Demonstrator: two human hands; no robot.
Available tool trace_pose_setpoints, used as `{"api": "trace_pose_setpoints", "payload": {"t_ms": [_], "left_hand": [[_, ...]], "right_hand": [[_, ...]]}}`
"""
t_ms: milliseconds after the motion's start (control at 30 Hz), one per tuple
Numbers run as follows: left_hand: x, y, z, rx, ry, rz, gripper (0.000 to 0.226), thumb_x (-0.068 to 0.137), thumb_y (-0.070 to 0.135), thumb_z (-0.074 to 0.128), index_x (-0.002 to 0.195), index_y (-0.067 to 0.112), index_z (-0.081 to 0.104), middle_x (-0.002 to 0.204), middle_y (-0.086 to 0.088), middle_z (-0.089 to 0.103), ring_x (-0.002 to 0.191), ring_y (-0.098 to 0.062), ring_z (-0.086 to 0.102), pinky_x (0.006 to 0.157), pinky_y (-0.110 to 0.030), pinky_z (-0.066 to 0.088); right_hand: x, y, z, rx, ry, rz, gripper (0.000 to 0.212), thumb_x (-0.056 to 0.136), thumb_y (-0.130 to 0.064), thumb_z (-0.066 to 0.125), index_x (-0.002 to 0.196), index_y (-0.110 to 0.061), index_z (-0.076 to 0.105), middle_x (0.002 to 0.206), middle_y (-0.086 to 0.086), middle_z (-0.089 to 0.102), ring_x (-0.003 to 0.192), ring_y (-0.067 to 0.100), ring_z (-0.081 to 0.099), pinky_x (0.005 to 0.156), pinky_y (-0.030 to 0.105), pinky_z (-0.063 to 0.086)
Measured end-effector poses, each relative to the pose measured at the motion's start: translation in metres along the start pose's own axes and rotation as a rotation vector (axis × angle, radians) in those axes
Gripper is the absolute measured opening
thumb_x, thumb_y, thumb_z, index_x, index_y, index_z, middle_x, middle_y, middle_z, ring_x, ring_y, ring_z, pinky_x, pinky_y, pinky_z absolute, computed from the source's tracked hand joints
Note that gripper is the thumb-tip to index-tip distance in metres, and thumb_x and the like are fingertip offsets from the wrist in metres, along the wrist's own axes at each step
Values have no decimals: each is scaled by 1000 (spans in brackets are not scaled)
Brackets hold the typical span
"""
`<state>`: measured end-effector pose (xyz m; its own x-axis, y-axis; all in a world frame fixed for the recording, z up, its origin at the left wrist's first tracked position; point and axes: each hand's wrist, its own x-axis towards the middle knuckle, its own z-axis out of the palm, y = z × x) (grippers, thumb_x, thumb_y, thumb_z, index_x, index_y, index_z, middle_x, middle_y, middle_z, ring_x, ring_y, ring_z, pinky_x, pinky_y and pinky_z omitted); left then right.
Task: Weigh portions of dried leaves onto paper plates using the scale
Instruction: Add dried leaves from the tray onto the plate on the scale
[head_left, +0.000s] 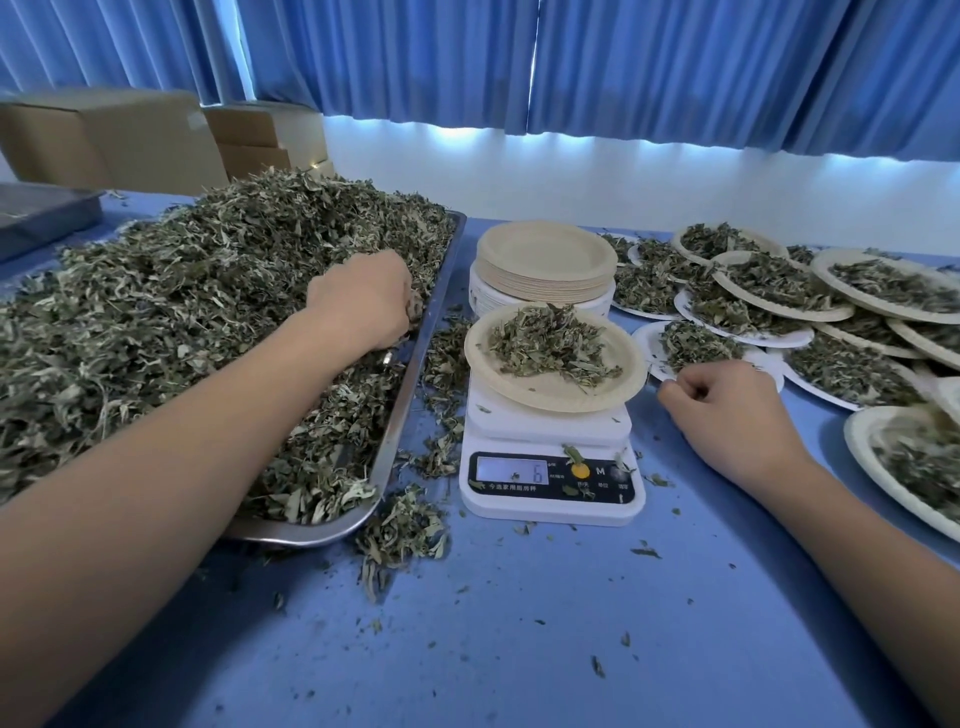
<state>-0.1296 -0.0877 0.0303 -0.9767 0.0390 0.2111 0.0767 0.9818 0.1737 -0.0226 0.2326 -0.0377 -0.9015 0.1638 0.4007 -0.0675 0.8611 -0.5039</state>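
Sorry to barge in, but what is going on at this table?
A person is portioning dried leaves. Their left grip digs into the heap on the metal tray, while the right grip rests loosely curled on the table. A paper plate of leaves sits on the scale, whose display shows 6. Filled plates lie nearby.

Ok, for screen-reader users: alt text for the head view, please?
A left hand grips dried leaves heaped on a metal tray. A paper plate of leaves sits on the white scale; the right hand rests beside it.
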Motion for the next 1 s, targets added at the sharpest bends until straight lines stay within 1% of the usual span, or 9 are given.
{"api": "trace_pose_setpoints", "payload": {"t_ms": [200,333,400,500,600,700,800,900,1000], "left_hand": [[3,-2,-1,-344,214,38,24,87,20,77,73,30,61,80,5,66,79,-22,65,77,-37,55],[2,4,0,-666,279,115,23,84,20,81,71,28,64,72,14,63,67,1,55,66,-16,42],[-1,9,0,-801,237,151,14,83,20,82,78,23,70,75,8,68,66,-3,56,69,-21,46],[-10,17,-2,-998,44,259,12,82,17,82,90,16,74,85,-3,73,75,-14,65,77,-32,59],[-20,25,0,-978,-138,415,20,79,20,84,96,13,76,92,-10,75,81,-24,68,83,-44,60],[-26,32,3,-926,-183,516,26,79,27,85,100,13,77,92,-5,76,83,-18,69,84,-39,57],[-22,29,1,-975,-130,466,26,81,29,82,101,12,77,92,-6,77,83,-17,70,82,-32,59],[-13,21,0,-990,-19,356,15,90,27,75,93,13,77,87,-12,75,73,-14,65,66,-20,53],[-1,11,1,-858,63,207,11,94,22,70,89,15,77,80,-8,73,69,-12,62,66,-27,51]], "right_hand": [[0,3,1,-9,-3,6,42,89,-16,58,56,-10,34,47,3,32,47,17,28,52,31,31],[1,4,2,-21,1,10,39,89,-15,58,58,-4,36,48,5,32,47,17,28,52,31,30],[1,4,2,-25,5,9,39,89,-15,59,59,-4,37,49,11,33,47,17,28,52,31,31],[1,4,2,-32,4,13,38,89,-15,59,58,-3,38,51,16,38,47,18,30,52,31,31],[1,4,2,-31,-2,18,38,89,-15,59,59,-1,40,50,15,39,47,19,31,52,31,32],[1,4,2,-26,-4,16,38,90,-15,59,59,-1,41,52,18,41,47,19,31,52,31,32],[1,4,2,-26,-10,15,38,90,-15,58,60,-1,40,49,8,36,47,19,31,52,31,32],[1,4,1,-31,-14,15,39,90,-14,58,60,0,39,49,6,35,48,19,30,52,31,31],[1,3,1,-43,-18,10,38,89,-14,58,60,0,38,49,7,35,49,19,31,52,32,30]]}}
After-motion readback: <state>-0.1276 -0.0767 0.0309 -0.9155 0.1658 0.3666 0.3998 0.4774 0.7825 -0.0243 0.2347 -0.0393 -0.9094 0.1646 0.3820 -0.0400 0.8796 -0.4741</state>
